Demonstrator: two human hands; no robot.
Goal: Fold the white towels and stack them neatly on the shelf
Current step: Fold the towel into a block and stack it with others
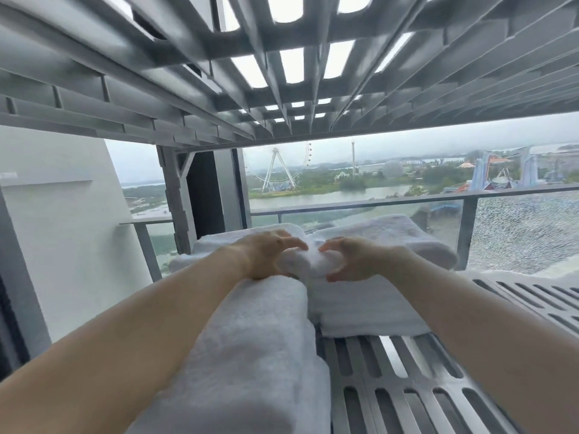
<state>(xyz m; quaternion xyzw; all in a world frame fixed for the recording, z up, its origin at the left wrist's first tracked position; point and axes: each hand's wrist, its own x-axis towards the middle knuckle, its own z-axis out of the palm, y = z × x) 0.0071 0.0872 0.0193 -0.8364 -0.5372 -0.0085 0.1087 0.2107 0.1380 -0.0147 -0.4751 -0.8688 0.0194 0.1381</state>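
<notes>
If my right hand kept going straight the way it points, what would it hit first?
The bunched white towel that your right hand now grips; beyond it, probably the left hand, though depth is unclear.

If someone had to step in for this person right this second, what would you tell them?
Hands: the left hand and right hand both grip the small white towel between them, fingers curled round it, above the slatted shelf.
Done: a long folded towel lies near left, a second folded towel lies right, and the back left towel and back right towel lie behind.
Left: set the held towel down squarely. The piles look uneven, so they probably need straightening.
</notes>
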